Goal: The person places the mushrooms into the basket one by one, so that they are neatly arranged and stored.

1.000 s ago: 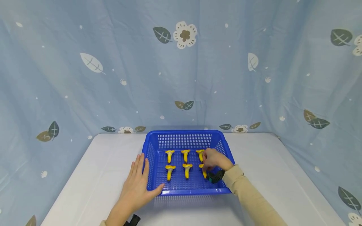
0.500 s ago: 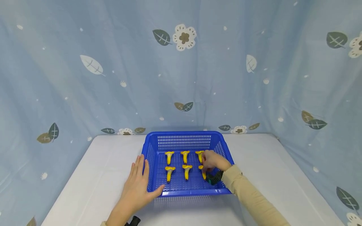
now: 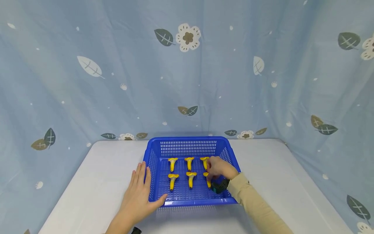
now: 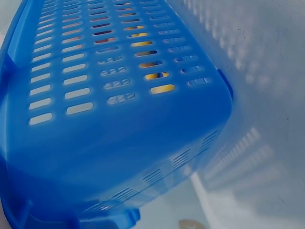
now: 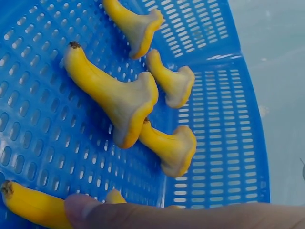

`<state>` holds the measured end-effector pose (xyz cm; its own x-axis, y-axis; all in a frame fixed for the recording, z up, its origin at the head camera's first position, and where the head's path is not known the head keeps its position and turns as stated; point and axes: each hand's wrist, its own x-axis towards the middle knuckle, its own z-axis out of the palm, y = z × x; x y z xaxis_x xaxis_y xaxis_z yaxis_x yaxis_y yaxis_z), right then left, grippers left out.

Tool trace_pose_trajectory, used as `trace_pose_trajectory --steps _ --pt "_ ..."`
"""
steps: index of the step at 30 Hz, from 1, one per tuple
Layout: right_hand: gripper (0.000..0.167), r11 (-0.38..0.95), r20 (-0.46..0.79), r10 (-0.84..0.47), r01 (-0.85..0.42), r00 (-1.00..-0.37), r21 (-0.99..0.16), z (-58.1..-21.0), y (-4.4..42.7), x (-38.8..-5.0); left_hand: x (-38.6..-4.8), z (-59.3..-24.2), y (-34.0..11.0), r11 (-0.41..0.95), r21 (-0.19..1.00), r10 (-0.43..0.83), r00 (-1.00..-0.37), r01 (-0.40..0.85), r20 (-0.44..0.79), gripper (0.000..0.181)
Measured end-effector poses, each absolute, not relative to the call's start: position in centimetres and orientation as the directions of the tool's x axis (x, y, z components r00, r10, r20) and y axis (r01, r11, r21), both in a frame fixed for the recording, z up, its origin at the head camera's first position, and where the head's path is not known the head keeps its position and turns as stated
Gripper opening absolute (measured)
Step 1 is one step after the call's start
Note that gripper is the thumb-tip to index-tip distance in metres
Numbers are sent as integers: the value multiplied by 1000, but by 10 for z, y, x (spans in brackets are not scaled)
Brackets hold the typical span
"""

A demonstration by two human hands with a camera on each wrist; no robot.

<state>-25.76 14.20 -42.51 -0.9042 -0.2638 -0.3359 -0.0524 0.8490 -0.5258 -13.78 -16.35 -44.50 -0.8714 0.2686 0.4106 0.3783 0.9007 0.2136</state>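
Observation:
Yellow chanterelle-like mushrooms lie in two rows of three in a blue plastic basket (image 3: 190, 203), caps toward the back. My left hand (image 3: 135, 196) rests at the basket's front left corner, fingers straight along the left rim and thumb on the front rim. Inside, my right hand (image 3: 219, 167) bends down over the front right mushroom (image 3: 208, 184), its fingers curled and pinching it. The right wrist view shows one digit pressed to that mushroom's yellow stem (image 5: 35, 205); its cap is hidden. Behind the hand, the back right mushroom (image 3: 204, 160) is partly covered.
The basket stands on a white-covered table (image 3: 117, 162) with a blue patterned curtain (image 3: 134, 65) behind and at the sides. Slotted basket walls (image 4: 119, 133) rise around the mushrooms. A middle front mushroom (image 3: 191, 179) lies left of the right hand.
The head view has shifted slightly, moving the basket and hands a little left and down in it. Both hands keep their places on and in the basket.

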Motion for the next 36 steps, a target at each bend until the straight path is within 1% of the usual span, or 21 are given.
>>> trace_pose_trajectory --steps 2,8,18,25,36 --pt "31 853 -334 -260 -54 -906 -518 -424 142 -257 -137 -445 -164 898 215 272 -869 383 413 109" --pt "31 864 -317 -258 -71 -913 -498 -418 144 -257 -139 -442 -163 896 239 272 -888 374 372 110" --pt "26 862 -355 -274 -65 -894 -503 -419 147 -259 -139 -441 -162 897 273 264 -917 347 298 110" --pt "26 848 -365 -275 -45 -890 -529 -414 148 -261 -142 -437 -163 903 268 268 -927 337 264 110" --pt "27 876 -346 -254 -64 -903 -478 -409 148 -261 -146 -434 -165 888 327 271 -942 324 200 111"
